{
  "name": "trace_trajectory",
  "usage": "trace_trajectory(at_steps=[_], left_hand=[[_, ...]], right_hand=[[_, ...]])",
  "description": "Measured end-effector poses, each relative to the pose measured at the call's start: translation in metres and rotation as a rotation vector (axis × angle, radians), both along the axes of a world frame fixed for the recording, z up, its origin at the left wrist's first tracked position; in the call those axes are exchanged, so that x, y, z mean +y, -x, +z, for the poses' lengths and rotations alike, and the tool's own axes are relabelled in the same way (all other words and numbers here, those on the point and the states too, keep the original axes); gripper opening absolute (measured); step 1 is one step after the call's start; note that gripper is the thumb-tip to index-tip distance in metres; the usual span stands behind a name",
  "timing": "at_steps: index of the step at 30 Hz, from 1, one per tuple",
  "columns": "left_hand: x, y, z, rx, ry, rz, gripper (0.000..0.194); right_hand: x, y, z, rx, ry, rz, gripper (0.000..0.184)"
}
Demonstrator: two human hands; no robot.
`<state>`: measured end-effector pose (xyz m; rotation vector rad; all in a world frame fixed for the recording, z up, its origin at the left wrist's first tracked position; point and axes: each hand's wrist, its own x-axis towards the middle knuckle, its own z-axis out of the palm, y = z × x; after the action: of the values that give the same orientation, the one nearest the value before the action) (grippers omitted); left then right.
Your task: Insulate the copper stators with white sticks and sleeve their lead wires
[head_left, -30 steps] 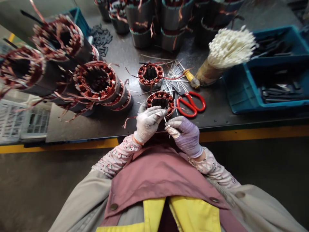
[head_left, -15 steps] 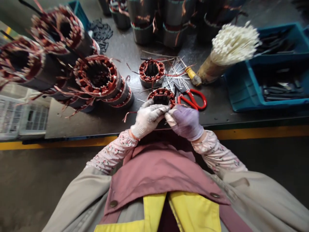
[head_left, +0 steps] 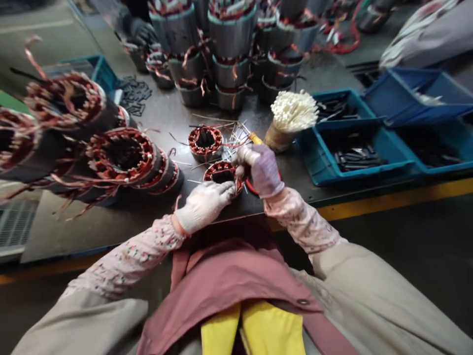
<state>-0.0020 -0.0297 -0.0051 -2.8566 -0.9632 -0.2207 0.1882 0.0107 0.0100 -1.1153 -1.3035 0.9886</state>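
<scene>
copper-wound stator (head_left: 222, 170) touched by outstretched left hand (head_left: 202, 207), right hand (head_left: 261, 170) raised beside

No lettering, labels, brand names, numbers or signs can be read anywhere in this view.

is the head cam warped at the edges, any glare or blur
Head view: wide-angle warping stretches the copper-wound motor stators at left and bends the yellow stripe; light is even, without hard glare; the purple-gloved right hand looks slightly soft.

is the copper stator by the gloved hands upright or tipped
Upright: the stator stands on end, opening facing up, left hand at its rim.
</scene>
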Motion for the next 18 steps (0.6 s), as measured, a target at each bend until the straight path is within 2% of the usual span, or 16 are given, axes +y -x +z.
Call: trace_trajectory(at_steps=[2, 4, 5, 7, 9, 11, 14, 18], left_hand=[[0.001, 0.006, 0.01, 0.105, -0.03, 0.019, 0.042], [0.007, 0.015, 0.017, 0.181, -0.022, 0.032, 0.044], [0.011, 0.019, 0.02, 0.208, 0.001, 0.016, 0.043], [0.023, 0.025, 0.022, 0.246, 0.055, -0.069, 0.039], [0.032, 0.027, 0.021, 0.251, 0.085, -0.163, 0.037], [0.036, 0.026, 0.018, 0.206, 0.1, -0.207, 0.038], [0.032, 0.023, 0.015, 0.112, 0.126, -0.175, 0.038], [0.025, 0.023, 0.015, 0.091, 0.168, -0.107, 0.04]], right_hand=[[0.01, -0.029, -0.001, -0.213, -0.261, -0.196, 0.027], [0.018, -0.069, -0.001, -0.485, -0.558, -0.458, 0.024], [0.024, -0.091, -0.002, -0.586, -0.624, -0.565, 0.023], [0.042, -0.128, -0.001, -0.729, -0.581, -0.603, 0.025], [0.067, -0.15, -0.001, -0.824, -0.49, -0.561, 0.028], [0.09, -0.157, 0.0, -0.907, -0.384, -0.531, 0.03], [0.106, -0.154, 0.004, -1.002, -0.281, -0.499, 0.032], [0.091, -0.15, 0.023, -1.019, -0.478, -0.464, 0.012]])
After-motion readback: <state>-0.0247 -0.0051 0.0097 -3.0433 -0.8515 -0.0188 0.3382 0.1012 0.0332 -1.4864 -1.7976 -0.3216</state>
